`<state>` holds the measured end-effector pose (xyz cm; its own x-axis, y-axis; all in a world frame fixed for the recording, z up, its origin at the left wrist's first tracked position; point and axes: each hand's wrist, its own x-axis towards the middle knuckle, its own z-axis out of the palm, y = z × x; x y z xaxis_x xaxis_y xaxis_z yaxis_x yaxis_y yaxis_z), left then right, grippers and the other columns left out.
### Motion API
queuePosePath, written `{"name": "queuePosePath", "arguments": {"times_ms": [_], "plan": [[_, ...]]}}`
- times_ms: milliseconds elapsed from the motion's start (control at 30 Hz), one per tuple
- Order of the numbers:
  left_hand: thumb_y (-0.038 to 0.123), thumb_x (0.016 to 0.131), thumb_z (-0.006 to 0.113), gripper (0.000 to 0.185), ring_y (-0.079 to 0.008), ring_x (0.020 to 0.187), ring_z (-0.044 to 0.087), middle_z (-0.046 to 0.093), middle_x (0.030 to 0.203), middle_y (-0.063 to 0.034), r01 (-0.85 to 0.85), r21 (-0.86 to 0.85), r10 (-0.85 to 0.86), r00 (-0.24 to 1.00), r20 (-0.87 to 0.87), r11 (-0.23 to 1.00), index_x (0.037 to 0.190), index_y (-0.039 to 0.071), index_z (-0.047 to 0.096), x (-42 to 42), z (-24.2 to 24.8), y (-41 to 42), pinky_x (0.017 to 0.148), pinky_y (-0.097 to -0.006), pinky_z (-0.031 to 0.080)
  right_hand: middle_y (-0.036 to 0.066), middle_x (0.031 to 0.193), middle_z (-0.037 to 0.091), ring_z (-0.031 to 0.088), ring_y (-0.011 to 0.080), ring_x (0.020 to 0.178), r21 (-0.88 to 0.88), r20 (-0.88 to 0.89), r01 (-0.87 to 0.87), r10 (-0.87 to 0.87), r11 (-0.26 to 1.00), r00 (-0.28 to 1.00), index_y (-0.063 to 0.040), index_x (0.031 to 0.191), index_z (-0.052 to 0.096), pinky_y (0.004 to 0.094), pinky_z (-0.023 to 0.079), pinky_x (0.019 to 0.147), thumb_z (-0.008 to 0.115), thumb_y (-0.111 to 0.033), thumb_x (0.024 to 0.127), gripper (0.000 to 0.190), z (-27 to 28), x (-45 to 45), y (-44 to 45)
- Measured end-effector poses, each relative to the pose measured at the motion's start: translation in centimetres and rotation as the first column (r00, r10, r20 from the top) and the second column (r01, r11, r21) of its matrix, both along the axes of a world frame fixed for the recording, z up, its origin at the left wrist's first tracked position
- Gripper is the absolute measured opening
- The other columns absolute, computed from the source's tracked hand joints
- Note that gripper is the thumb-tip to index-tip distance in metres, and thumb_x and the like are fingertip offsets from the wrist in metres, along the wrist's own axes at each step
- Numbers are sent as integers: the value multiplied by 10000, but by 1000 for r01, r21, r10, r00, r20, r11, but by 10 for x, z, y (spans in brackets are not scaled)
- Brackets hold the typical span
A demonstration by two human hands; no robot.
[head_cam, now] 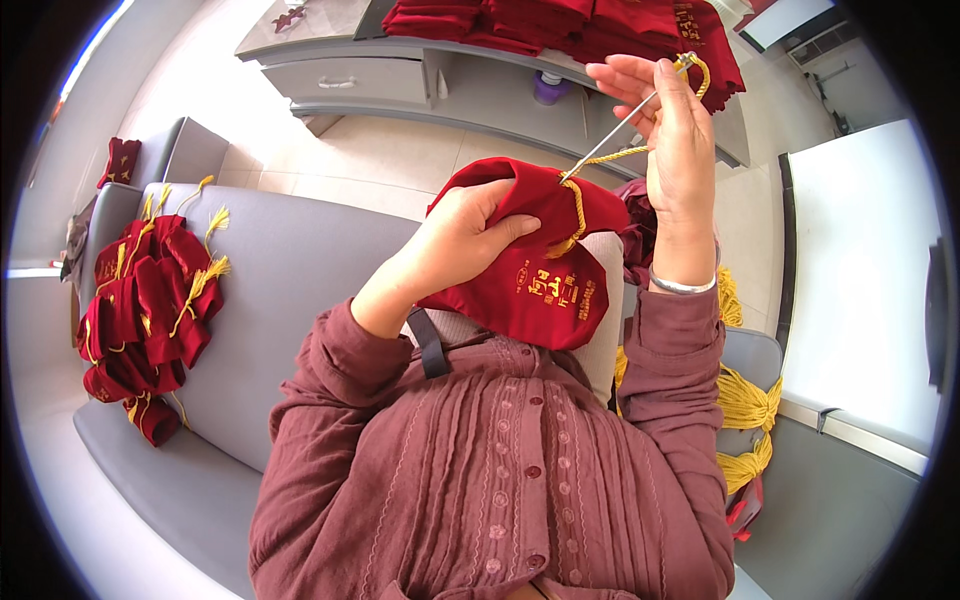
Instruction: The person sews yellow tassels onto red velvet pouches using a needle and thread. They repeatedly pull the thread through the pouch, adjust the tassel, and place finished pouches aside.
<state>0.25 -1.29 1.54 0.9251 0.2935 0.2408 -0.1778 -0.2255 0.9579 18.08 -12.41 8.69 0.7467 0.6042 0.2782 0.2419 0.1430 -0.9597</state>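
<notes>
My left hand [465, 232] grips a dark red cloth bag [517, 300] with gold print, its thumb on the front and its fingers inside the fold. A twisted yellow cord [579, 210] passes through the top of the bag and hangs down its front. From that spot a long thin metal rod [607, 141], like a bodkin, slants up to my right hand [671, 120]. Its upper end lies at my right thumb, with yellow cord looped there; the other fingers are spread. A silver bangle is on that wrist. How firmly the thumb holds the rod is partly hidden.
Red bags with yellow tasselled cords [150, 307] lie heaped on the grey sofa [300, 217] at left. Folded red bags [525, 22] are stacked on a grey desk with a drawer [345, 81]. Bundles of yellow cord [750, 397] hang at right, near a white panel [862, 285].
</notes>
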Motion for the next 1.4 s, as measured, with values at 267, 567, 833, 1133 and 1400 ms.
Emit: {"name": "queuePosePath", "arguments": {"times_ms": [267,567,833,1133,1400], "plan": [[153,866,658,236,-203,715,597,658,836,-151,-77,-9,75,990,-123,997,1002,-33,605,4,-6,1,684,-327,479,102,1026,687,610,148,1006,-251,-31,-338,341,907,939,8,1114,649,275,418,909,392,-317,1011,427,-22,-27,7],[137,908,625,274,-117,891,597,656,981,-64,-111,-234,90,991,-101,966,1139,-8,597,7,-6,6,795,-279,491,158,1161,614,554,277,1116,-388,536,30,199,921,820,36,1203,572,343,412,961,534,-288,958,408,-37,-55,-6],[130,916,613,204,-61,823,559,655,918,-1,-178,-484,189,982,-28,856,1054,-19,626,14,2,7,744,-256,484,129,851,643,618,310,817,-462,564,166,144,871,813,-19,921,625,385,477,692,651,-114,852,120,-62,-101,-60],[137,914,621,238,-69,862,568,659,943,-10,-195,-470,215,977,-12,861,1094,-18,615,21,6,1,777,-254,481,70,822,666,626,102,697,-366,-280,-368,276,855,919,33,1028,628,226,494,633,549,-89,947,166,-97,-123,-66],[138,916,618,251,-83,881,575,657,970,-30,-243,-526,303,953,28,815,1113,-18,602,25,12,6,800,-258,477,72,824,667,657,110,716,-367,-6,-161,171,916,985,31,1070,630,234,529,650,585,-44,913,180,-107,-129,-73]]}}
